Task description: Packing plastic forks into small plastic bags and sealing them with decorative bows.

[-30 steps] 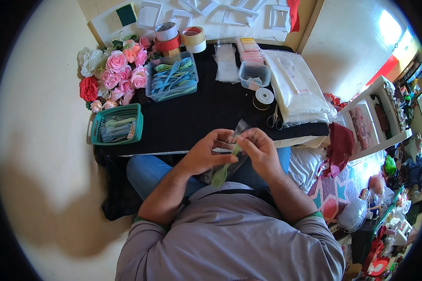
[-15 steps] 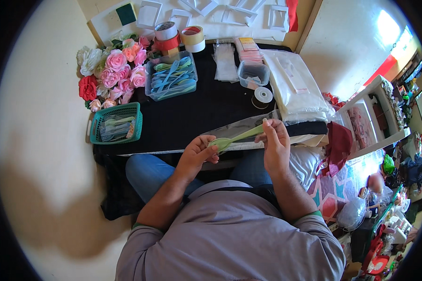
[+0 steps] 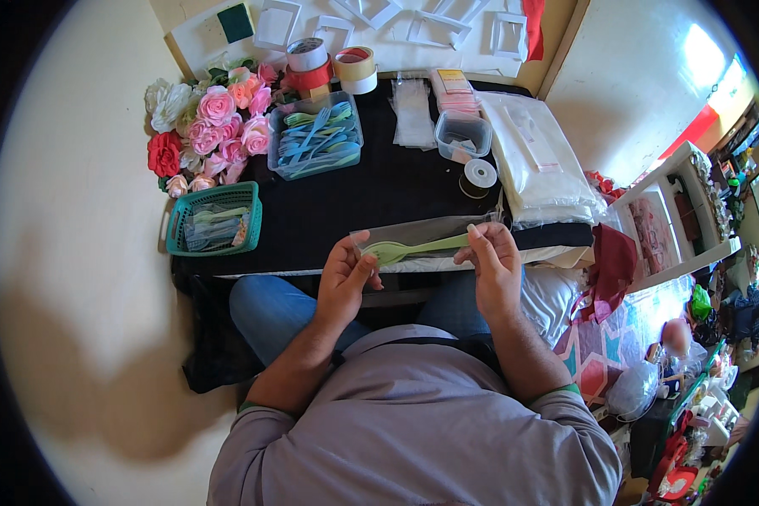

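Note:
Light green plastic cutlery (image 3: 409, 249) lies level between my two hands, just past the table's near edge. It looks like a spoon with a fork nested in its bowl. My left hand (image 3: 343, 268) pinches the bowl end, thumb on top. The handle end is between the thumb and fingers of my right hand (image 3: 493, 263). A long clear plastic sleeve (image 3: 434, 228) stretches behind the cutlery from hand to hand; whether the cutlery is inside it I cannot tell.
On the black-covered table (image 3: 329, 198) stand a clear tub (image 3: 316, 160) of blue and green cutlery, a green basket (image 3: 215, 221) of wrapped pieces, a ribbon spool (image 3: 479, 175), a small tub (image 3: 464, 137) and stacked plastic bags (image 3: 540, 160). Artificial flowers (image 3: 215, 126) and tape rolls (image 3: 308, 55) sit behind.
The cutlery has turned from a slant to nearly level. My left hand has shifted slightly left along it, and my right hand has dropped a little.

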The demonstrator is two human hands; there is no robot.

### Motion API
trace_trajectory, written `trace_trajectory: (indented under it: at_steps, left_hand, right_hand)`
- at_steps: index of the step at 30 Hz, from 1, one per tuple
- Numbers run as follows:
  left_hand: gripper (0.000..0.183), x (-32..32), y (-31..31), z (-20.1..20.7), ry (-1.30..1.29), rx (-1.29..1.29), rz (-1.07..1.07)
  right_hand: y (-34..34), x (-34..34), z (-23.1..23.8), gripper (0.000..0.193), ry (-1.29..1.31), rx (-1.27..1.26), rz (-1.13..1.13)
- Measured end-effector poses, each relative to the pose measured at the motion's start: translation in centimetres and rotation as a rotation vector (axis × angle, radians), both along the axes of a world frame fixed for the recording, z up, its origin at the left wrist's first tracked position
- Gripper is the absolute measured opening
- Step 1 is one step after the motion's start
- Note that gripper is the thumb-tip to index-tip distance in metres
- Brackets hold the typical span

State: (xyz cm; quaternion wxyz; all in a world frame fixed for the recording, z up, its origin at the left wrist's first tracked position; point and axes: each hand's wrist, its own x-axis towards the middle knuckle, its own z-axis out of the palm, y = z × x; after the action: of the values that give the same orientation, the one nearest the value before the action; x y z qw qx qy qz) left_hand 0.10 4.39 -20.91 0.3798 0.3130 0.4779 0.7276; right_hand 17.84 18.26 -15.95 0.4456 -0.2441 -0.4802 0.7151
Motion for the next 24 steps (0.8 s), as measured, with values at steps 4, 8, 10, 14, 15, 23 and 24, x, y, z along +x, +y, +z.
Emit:
trace_trajectory:
  at_steps: [4,8,10,14,15,23,24]
  left_hand:
    - [0.043,0.0,0.0,0.2,-0.007,0.07,0.07]
    - [0.044,0.2,0.1,0.9,-0.043,0.075,0.081]
    - [0.042,-0.2,0.1,1.0,-0.072,0.033,0.0]
    - [0.037,-1.4,0.0,0.7,-0.136,-0.065,-0.141]
    - [0.034,-1.6,0.1,0.7,-0.111,-0.128,-0.133]
    - [0.018,-1.7,0.1,0.4,-0.251,-0.264,-0.058]
    - [0.016,-1.8,0.4,0.4,-0.219,-0.273,-0.025]
  right_hand:
    - [-0.2,0.1,-0.1,0.013,0.004,-0.029,0.04]
    - [-0.1,-0.1,-0.4,0.013,0.023,-0.059,0.041]
    - [0.1,0.0,-0.3,0.013,0.014,-0.051,0.036]
    - [0.4,0.4,-0.3,0.008,-0.006,-0.008,0.034]
    - [0.3,0.4,-0.4,0.008,-0.005,-0.003,0.017]
    - [1.4,-0.1,-2.6,0.014,-0.067,0.028,0.187]
    - [1.6,-0.1,-2.8,0.015,-0.103,0.016,0.203]
